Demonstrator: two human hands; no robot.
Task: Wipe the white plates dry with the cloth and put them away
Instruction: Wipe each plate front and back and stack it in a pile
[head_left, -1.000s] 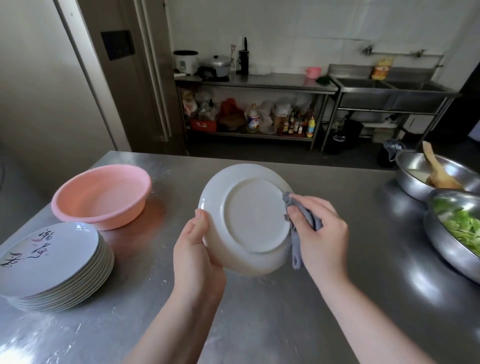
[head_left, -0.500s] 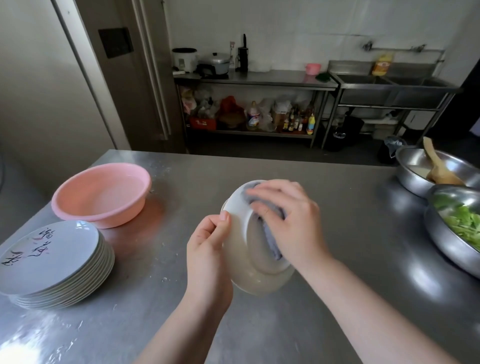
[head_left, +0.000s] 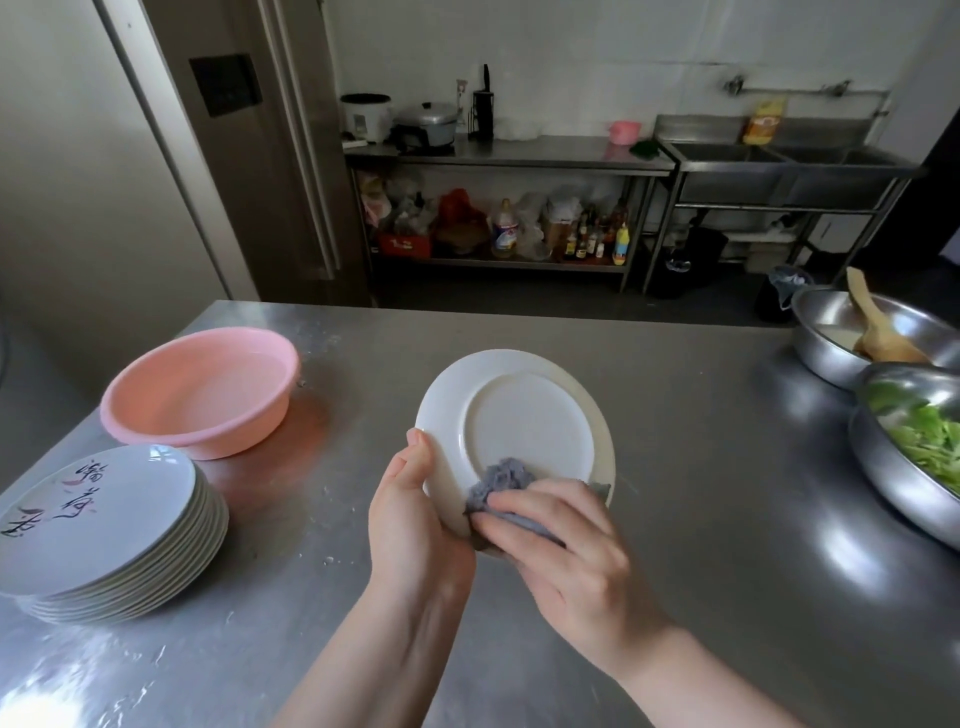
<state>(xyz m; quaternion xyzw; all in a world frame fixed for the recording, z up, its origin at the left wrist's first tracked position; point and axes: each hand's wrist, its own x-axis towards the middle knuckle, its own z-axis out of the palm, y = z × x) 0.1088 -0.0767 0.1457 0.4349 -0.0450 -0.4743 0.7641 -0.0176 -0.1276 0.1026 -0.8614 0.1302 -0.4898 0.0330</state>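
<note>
A white plate (head_left: 524, 415) is held tilted above the steel table, its underside facing me. My left hand (head_left: 415, 514) grips its lower left rim. My right hand (head_left: 561, 556) holds a grey-blue cloth (head_left: 501, 483) and presses it against the plate's lower edge. A stack of several white plates (head_left: 104, 530) with painted characters on the top one sits at the table's left front.
A pink plastic basin (head_left: 202, 389) stands at the left, behind the stack. Two steel bowls sit at the right edge: one with a wooden spoon (head_left: 883, 332), one with green vegetables (head_left: 919, 441). The steel table (head_left: 701, 519) spreads between them. Shelves and sinks line the far wall.
The plate has turned from nearly edge-on back to showing its underside. My right hand slid the cloth from the plate's middle down to its lower edge.
</note>
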